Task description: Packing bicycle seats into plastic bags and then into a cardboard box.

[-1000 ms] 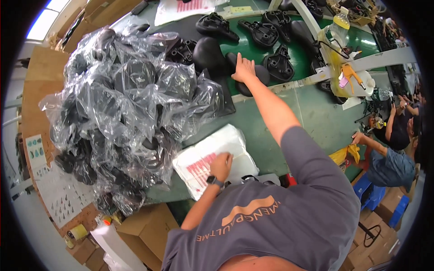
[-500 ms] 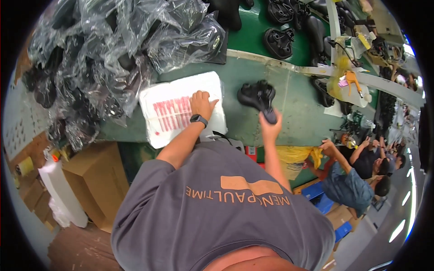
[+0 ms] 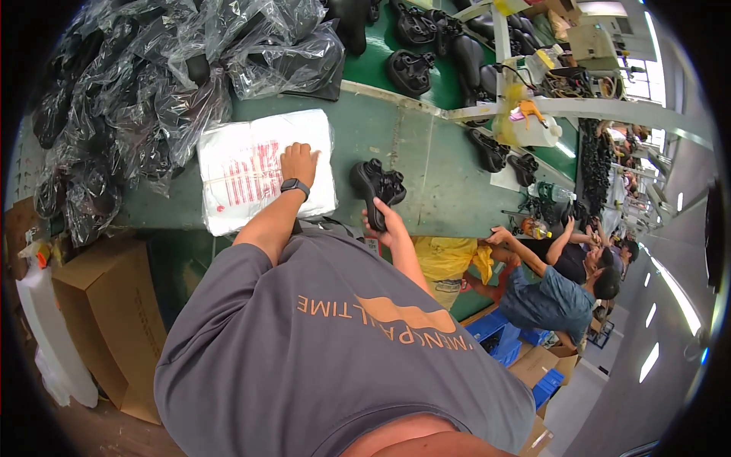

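My left hand (image 3: 299,164), with a dark watch on the wrist, lies flat on the right part of a stack of white plastic bags (image 3: 228,145) with red print. Its fingers are stretched out over the top bag. My right hand (image 3: 390,226) is closed round the narrow nose of a black bicycle saddle (image 3: 371,180). The saddle is held just right of the stack, over the green tabletop, its wide end pointing away from me and its underside fittings partly showing.
Saddles wrapped in clear plastic (image 3: 167,84) are heaped at the left. More bare black saddles (image 3: 410,72) lie on the green surface beyond a pale rail (image 3: 396,99). A cardboard box (image 3: 114,320) stands lower left. At the right, a co-worker (image 3: 548,297) is by a yellow sack (image 3: 442,259).
The saddle in my right hand has come nearer to me and turned, showing more of its underside. My left hand stays on the bag stack. The whole view has shifted.
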`<control>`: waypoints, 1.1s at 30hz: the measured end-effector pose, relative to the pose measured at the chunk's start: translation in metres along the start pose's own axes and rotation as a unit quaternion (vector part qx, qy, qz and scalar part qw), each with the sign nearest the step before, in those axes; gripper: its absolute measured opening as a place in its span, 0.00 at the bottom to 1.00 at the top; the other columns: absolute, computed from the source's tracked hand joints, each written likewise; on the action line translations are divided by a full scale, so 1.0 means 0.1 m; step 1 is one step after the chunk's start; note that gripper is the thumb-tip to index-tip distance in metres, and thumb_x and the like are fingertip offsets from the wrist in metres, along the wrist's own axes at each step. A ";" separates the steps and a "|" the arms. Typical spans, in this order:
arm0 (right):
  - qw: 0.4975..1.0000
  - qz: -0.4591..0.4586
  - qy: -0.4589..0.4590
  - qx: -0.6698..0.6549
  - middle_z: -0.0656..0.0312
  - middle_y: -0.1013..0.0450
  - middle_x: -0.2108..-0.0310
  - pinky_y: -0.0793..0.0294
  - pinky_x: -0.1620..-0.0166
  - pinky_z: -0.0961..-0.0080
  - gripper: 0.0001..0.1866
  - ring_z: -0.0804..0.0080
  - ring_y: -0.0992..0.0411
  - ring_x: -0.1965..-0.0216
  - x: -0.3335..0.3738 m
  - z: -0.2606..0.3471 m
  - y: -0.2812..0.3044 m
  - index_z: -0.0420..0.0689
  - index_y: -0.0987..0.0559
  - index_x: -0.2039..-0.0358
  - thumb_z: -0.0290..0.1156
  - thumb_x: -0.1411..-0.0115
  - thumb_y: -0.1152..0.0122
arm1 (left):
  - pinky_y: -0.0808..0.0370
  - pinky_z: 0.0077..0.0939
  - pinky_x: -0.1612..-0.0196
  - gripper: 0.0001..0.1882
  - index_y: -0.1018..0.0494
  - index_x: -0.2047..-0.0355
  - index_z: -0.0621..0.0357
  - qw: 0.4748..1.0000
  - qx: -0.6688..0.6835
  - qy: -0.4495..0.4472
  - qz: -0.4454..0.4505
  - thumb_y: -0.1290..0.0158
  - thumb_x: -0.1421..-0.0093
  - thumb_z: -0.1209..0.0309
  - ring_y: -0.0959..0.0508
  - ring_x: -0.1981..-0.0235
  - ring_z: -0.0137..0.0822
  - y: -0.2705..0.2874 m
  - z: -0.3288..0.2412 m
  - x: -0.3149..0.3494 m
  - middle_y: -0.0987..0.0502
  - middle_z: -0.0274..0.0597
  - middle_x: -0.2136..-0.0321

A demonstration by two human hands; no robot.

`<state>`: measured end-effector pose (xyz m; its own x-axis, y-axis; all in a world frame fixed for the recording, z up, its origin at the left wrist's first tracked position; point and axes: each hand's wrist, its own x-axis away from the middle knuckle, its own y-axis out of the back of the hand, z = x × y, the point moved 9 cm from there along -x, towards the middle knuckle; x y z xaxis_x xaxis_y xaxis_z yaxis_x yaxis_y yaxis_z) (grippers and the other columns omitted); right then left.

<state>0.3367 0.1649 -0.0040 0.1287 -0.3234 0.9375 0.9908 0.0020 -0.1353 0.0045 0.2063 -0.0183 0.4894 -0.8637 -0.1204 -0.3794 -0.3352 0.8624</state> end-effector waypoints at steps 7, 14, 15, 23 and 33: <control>0.999 0.033 0.017 -0.005 0.53 0.19 0.62 0.14 0.64 0.67 0.25 0.62 0.19 0.67 -0.09 0.15 -0.08 0.36 0.20 0.55 0.49 0.32 0.30 | 0.22 0.43 0.56 0.15 0.17 0.67 0.58 0.993 0.047 0.091 0.050 0.41 0.31 0.60 0.17 0.60 0.48 -0.03 0.24 -0.22 0.16 0.48 0.64; 0.941 0.172 0.284 0.061 0.51 0.20 0.55 0.13 0.57 0.64 0.20 0.61 0.17 0.60 0.84 0.59 -1.17 0.36 0.22 0.46 0.31 0.34 0.29 | 0.19 0.28 0.53 0.15 0.17 0.56 0.66 0.747 0.629 0.212 0.036 0.49 0.24 0.67 0.13 0.59 0.34 0.86 0.61 -0.43 0.12 0.43 0.62; 0.931 0.190 0.291 0.106 0.50 0.19 0.53 0.15 0.53 0.64 0.25 0.61 0.18 0.57 0.95 0.70 -1.39 0.35 0.26 0.41 0.29 0.36 0.30 | 0.19 0.28 0.53 0.15 0.17 0.56 0.66 0.751 0.625 0.210 0.033 0.49 0.24 0.67 0.13 0.59 0.34 1.27 0.51 -0.47 0.12 0.43 0.62; 0.867 0.363 0.311 0.142 0.43 0.18 0.57 0.16 0.52 0.63 0.28 0.57 0.17 0.58 2.15 1.21 -2.88 0.33 0.26 0.43 0.29 0.41 0.28 | 0.20 0.27 0.64 0.05 0.12 0.64 0.59 0.935 0.319 0.056 -0.143 0.31 0.40 0.73 0.15 0.67 0.33 3.86 0.10 -0.12 0.13 0.44 0.66; 0.886 0.391 0.137 0.208 0.51 0.19 0.59 0.12 0.54 0.65 0.23 0.60 0.16 0.59 2.29 0.59 -3.35 0.35 0.27 0.44 0.24 0.37 0.31 | 0.18 0.26 0.58 0.07 0.17 0.57 0.66 0.752 0.627 0.142 0.145 0.37 0.34 0.77 0.15 0.65 0.31 3.17 0.02 0.67 0.13 0.42 0.62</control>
<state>0.0367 0.1457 0.2753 0.8238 -0.2874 0.4886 0.5407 0.6575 -0.5248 -0.0840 0.0412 0.2461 0.3246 -0.9130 0.2470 -0.8575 -0.3943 -0.3305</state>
